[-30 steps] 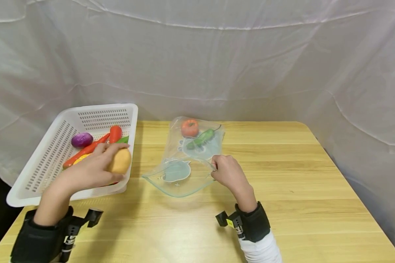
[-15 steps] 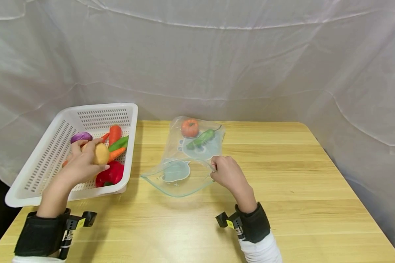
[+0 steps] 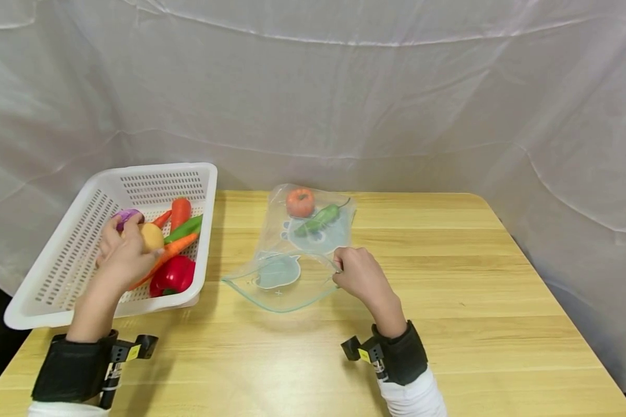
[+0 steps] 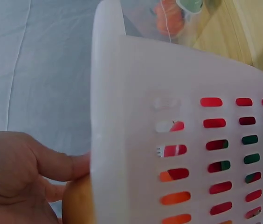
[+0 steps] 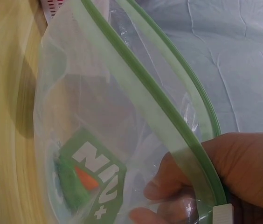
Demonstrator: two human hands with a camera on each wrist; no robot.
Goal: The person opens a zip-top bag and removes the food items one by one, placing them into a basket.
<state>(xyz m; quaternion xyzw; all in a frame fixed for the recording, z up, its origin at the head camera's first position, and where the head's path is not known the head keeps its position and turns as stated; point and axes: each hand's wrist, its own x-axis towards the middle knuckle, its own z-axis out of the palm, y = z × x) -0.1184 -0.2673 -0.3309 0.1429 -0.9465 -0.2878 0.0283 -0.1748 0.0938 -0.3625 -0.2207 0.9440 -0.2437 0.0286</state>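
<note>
Inside the white basket (image 3: 207, 231) at left, my left hand (image 3: 122, 263) holds a rounded tan-yellow potato (image 3: 151, 236). In the left wrist view, the thumb lies along the potato (image 4: 79, 200) beside the basket wall (image 4: 141, 70). My right hand (image 3: 365, 275) pinches the edge of a clear zip bag (image 3: 277, 272) lying on the table, its mouth spread towards me. A tomato (image 3: 299, 202) and a green chili pepper (image 3: 320, 221) lie inside the bag. In the right wrist view, the fingers grip the green zip edge (image 5: 155, 91), near a white slider (image 5: 222, 213).
Around the left hand the basket holds a purple onion-like vegetable (image 3: 128, 218), a carrot (image 3: 176, 246), a red bell pepper (image 3: 173, 275), a green pepper (image 3: 185, 228) and red pieces. A pale curtain (image 3: 344, 104) hangs behind the wooden table (image 3: 448, 260).
My left hand has moved left within the basket with the potato, uncovering the red bell pepper and carrot. The right hand and bag have stayed almost still.
</note>
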